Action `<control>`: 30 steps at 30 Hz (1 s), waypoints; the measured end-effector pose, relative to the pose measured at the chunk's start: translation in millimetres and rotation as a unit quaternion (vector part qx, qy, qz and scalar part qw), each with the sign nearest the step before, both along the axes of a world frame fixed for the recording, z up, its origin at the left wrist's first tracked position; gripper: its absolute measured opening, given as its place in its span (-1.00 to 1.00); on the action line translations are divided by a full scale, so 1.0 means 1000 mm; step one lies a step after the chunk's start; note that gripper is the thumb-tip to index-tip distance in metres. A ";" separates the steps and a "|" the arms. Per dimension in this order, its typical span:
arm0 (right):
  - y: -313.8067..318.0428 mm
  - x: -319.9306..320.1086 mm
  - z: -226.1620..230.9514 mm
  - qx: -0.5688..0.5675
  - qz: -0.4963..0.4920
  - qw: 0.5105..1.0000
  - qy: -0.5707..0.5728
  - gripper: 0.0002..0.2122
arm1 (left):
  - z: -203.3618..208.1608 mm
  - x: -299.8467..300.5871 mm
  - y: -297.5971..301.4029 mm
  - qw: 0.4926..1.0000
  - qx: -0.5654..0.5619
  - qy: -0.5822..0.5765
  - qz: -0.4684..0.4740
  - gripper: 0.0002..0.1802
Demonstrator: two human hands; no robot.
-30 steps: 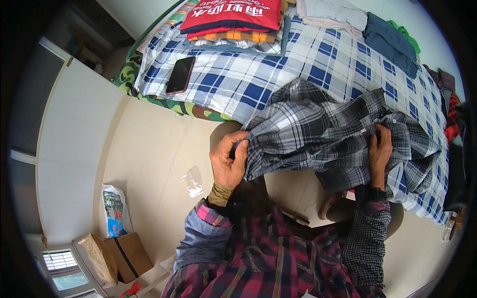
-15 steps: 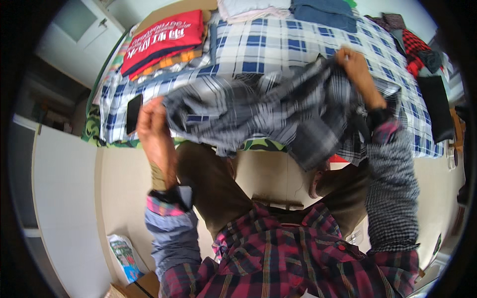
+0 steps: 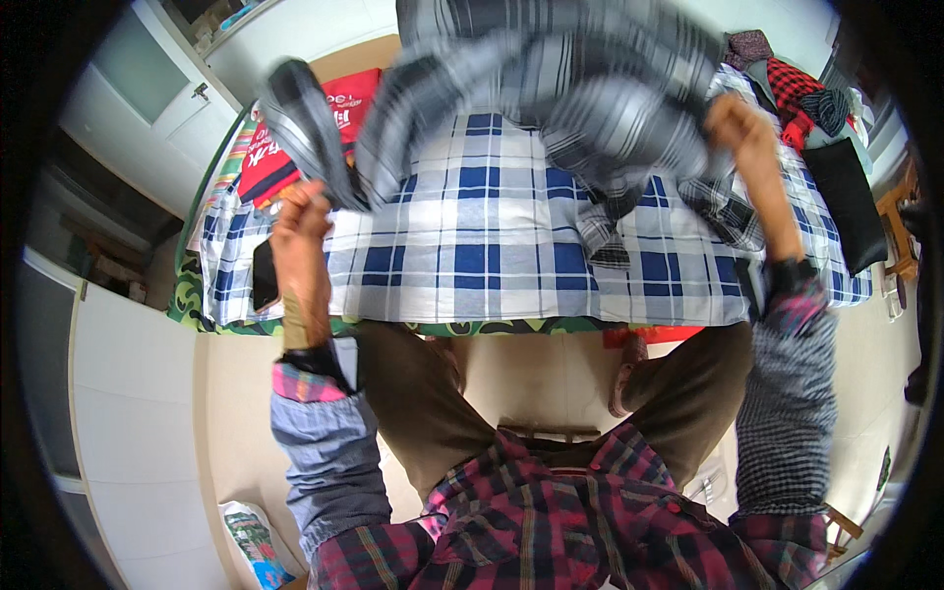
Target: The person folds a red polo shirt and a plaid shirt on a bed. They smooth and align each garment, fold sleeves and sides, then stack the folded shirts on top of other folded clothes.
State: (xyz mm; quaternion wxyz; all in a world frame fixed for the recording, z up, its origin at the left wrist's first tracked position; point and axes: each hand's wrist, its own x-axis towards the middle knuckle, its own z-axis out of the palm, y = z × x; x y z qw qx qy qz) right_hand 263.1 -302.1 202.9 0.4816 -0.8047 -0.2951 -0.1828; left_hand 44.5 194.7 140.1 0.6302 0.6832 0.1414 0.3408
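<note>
A grey and black plaid shirt [image 3: 580, 108] billows in the air above the bed, blurred by motion. My left hand [image 3: 301, 236] pinches one end of it at the left, near a black phone [image 3: 265, 277] lying on the bed. At the right, the fingers of my right hand [image 3: 742, 128] are closed on the other end. The middle of the shirt arches away from me, and loose parts of it hang down towards the blue and white checked sheet [image 3: 467, 231]. Part of a stack of folded clothes [image 3: 356, 98], red on top, is hidden behind the shirt.
At the far right lie a red and black checked garment [image 3: 790, 87] and a flat black item [image 3: 844, 202]. A camouflage edge [image 3: 462, 327] runs along the bed's front by my knees. White cabinet panels [image 3: 138, 423] stand at the left, with a printed bag [image 3: 258, 544] on the floor.
The shirt has swung up and away from me, uncovering the sheet's front part. My right hand has moved slightly right and my left hand has shifted a little towards me.
</note>
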 end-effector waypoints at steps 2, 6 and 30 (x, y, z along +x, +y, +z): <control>-0.006 -0.037 -0.068 -0.075 0.079 0.989 0.103 -0.95 | -0.043 -0.015 -0.012 0.996 -0.012 0.085 0.008 -0.72; 0.001 -0.083 -0.160 0.032 0.070 0.962 0.261 -0.90 | -0.097 -0.021 -0.041 0.989 -0.096 0.109 -0.002 -0.71; 0.037 -0.105 -0.218 0.004 -0.109 0.992 0.066 -0.83 | -0.116 -0.017 -0.068 0.991 -0.024 0.048 -0.126 -0.90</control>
